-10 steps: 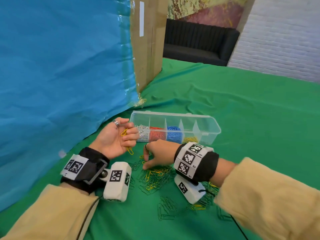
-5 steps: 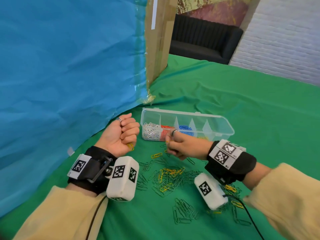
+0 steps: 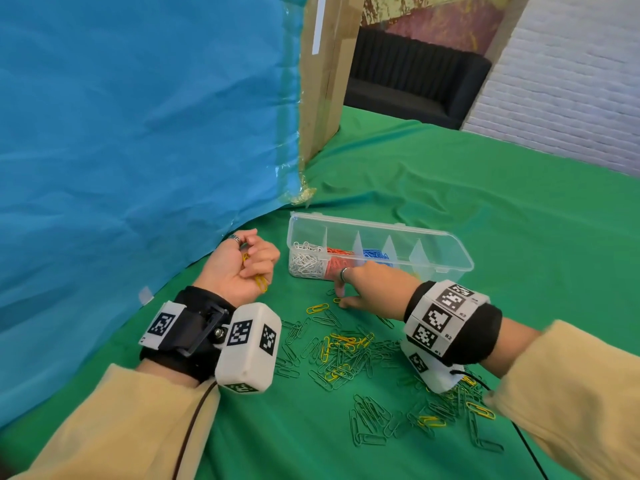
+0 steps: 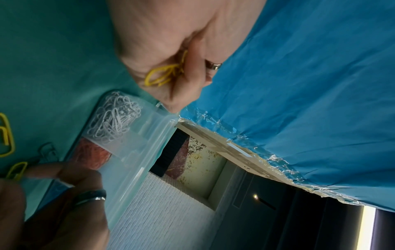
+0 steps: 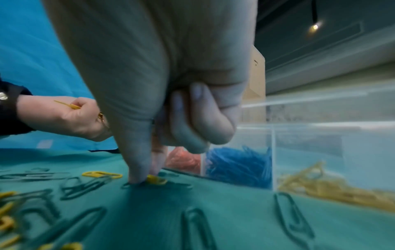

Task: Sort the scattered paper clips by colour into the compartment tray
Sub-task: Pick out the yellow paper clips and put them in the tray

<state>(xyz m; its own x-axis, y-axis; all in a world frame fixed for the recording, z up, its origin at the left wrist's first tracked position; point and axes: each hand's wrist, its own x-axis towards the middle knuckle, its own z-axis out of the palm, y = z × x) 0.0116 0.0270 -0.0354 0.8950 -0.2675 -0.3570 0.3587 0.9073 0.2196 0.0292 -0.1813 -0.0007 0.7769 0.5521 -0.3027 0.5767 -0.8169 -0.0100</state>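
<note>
Now L hand (image 3: 242,268) clenches yellow clips (image 4: 164,75); R hand (image 3: 367,285) pinches 1 yellow clip (image 5: 156,180); tray (image 3: 446,251) w/ 5 compartments.

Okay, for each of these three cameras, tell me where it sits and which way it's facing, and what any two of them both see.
Head: worn high, looking forward and down at the compartment tray and scattered clips; both forearms show.
Left wrist: looks along the left hand, which grips yellow clips, toward the tray's white-clip end.
Right wrist: low over the cloth, looks along the right hand, whose fingertips pinch a yellow clip beside the tray.
Shared: both wrist views show the tray and the opposite hand.
</note>
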